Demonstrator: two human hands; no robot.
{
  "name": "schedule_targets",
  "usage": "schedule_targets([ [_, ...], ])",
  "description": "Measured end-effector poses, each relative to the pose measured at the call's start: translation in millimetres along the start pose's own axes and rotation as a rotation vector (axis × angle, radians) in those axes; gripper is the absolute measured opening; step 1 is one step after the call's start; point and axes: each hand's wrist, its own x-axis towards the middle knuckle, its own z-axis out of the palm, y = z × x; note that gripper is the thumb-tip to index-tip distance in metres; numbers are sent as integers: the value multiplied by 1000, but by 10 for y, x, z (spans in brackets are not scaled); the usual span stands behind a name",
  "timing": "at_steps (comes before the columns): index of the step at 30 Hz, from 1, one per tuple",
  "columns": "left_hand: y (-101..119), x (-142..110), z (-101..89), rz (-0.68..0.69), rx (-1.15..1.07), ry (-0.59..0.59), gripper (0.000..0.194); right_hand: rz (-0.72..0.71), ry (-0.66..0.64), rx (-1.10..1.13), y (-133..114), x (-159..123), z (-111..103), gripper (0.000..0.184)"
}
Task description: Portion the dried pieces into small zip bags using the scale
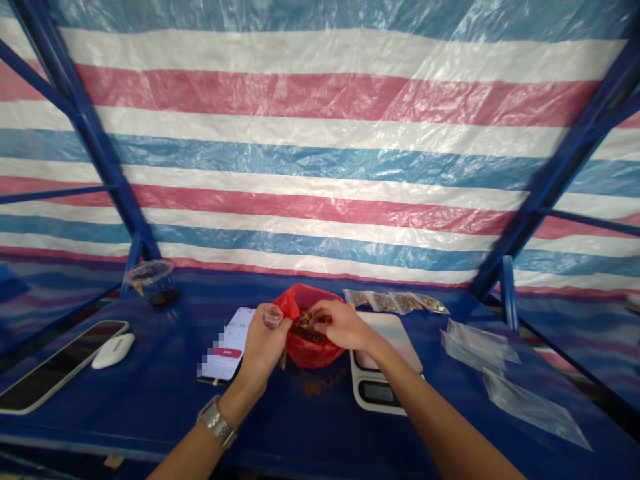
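So, left hand (pixel 263 347) curls round a small clear container (pixel 273 318). Right hand (pixel 346 325), fingers bent, dips into a red bag (pixel 313 355); can't tell its grip.

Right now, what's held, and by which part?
Left hand: small clear plastic container, gripped round its sides. Right hand, inside red plastic bag: grip hidden, can't tell.

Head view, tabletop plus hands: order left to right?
By visible middles: dark-screened phone → white earbud case → clear tub → lit phone → left hand → red bag → right hand → white scale → clear plastic bags.
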Motion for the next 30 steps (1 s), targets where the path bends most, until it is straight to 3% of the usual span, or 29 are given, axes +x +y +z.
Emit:
schedule_targets([
  [5, -13, 0, -35, 118, 41, -57, 8, -23, -59, 181, -47, -44, -229, 28],
  [10, -27, -70, -20, 145, 74, -126, 6, -77, -4, 115, -308, -104, -405, 26],
  [15, -2, -133, 25, 129, 104, -161, 15, -148, 62, -266, -659, -165, -310, 25],
  [21, -31, -130, 47, 170, 122, -146, 16, -434, 94, -517, -851, -208, -210, 31],
  [26, -56, -107, 40, 156, 111, -148, 14, -518, 100, -526, -846, -175, -206, 32],
  [30, -33, -91, 34, 143, 79, -110, 9, -457, 229, -473, -771, -144, -293, 34],
])
